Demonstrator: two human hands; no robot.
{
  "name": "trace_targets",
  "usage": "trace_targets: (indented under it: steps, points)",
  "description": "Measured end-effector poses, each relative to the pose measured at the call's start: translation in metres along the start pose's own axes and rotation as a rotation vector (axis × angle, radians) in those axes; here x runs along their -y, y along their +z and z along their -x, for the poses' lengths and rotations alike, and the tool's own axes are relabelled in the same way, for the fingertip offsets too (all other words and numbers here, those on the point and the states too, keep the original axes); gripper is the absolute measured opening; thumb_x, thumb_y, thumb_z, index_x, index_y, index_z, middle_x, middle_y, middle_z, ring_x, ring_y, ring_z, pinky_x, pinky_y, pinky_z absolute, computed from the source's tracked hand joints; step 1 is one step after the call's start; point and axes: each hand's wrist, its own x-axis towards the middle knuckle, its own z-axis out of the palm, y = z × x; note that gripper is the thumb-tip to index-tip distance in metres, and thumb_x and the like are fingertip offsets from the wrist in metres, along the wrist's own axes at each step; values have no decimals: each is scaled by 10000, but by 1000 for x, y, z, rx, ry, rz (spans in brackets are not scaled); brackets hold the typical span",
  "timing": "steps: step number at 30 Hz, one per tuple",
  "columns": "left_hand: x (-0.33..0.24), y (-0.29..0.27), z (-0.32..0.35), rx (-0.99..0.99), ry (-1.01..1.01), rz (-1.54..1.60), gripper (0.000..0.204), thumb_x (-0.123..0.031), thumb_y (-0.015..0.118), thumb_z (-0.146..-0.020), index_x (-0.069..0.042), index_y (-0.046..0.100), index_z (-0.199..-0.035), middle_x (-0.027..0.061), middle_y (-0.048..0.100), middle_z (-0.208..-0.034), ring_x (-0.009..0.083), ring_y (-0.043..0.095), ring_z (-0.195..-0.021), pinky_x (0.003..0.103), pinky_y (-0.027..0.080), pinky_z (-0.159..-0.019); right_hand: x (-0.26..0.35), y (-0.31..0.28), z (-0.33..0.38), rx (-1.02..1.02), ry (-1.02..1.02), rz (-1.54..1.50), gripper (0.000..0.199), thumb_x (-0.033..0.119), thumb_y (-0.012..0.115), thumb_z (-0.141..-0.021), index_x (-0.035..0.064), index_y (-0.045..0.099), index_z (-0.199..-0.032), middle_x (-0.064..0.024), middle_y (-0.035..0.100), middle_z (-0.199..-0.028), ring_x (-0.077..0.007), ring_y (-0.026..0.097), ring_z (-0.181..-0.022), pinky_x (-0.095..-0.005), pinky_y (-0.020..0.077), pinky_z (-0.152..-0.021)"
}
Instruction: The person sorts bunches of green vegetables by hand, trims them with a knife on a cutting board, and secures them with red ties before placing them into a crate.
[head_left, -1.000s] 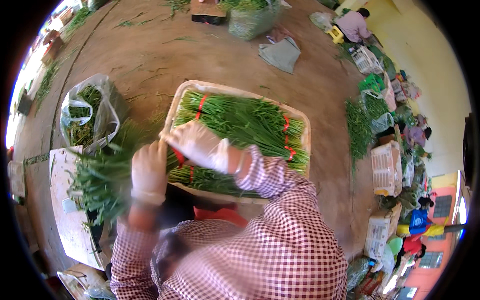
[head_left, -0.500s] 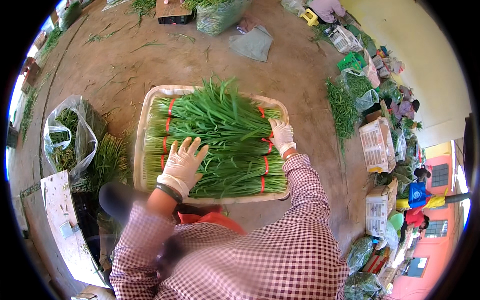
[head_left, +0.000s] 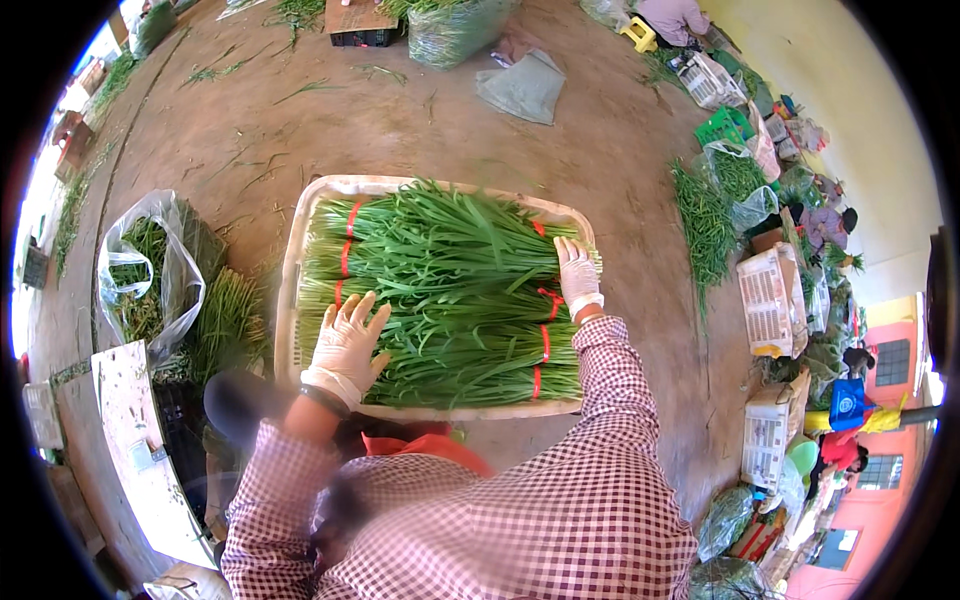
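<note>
A shallow pale tray (head_left: 292, 300) on the dirt floor holds several bundles of long green chives (head_left: 440, 290) tied with red bands. My left hand (head_left: 345, 345), in a thin whitish glove, lies flat with spread fingers on the near left part of the bundles. At the tray's right side, my gloved right hand (head_left: 578, 275) presses on the ends of the bundles. Neither hand grips anything. My checked sleeves come up from the lower edge.
A clear plastic bag of greens (head_left: 145, 275) and loose chives (head_left: 225, 320) lie to the left. A white board (head_left: 140, 450) is at the lower left. More greens (head_left: 705, 225), white crates (head_left: 768, 300) and seated people (head_left: 825, 225) are on the right. A grey sack (head_left: 522, 88) lies beyond.
A second ago my hands were moving over the tray with bundles at its left. Now both rest flat on the bundles, and the view has shifted so the tray sits more centred.
</note>
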Motion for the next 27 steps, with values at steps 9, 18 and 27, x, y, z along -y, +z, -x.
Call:
trace_targets:
  steps: [9, 18, 27]
  points:
    - [0, 4, -3, 4, 4, 44, 716, -296, 718, -812, -121, 416, -1437, 180, 380, -1482, 362, 345, -1376, 492, 251, -1161, -17, -47, -62, 269, 109, -328, 427, 352, 385, -995, 77, 677, -1142, -186, 686, -1078, -359, 631, -1047, -442, 484, -899]
    - [1, 12, -4, -90, 3, 66, 692, -286, 716, -810, -116, 431, -1416, 161, 393, -1470, 345, 347, -1368, 505, 252, -1150, 80, -40, -40, 40, 93, -295, 305, 351, 537, -935, 81, 672, -979, -175, 668, -927, -320, 642, -872, -465, 488, -789]
    - [-13, 18, -17, -96, 65, 146, 689, -243, 710, -808, -107, 433, -1423, 179, 388, -1465, 371, 351, -1359, 512, 270, -1141, 84, -10, -37, 32, 138, -200, 463, 405, 527, -943, 119, 551, -1306, -105, 614, -1094, -293, 577, -1026, -454, 459, -826]
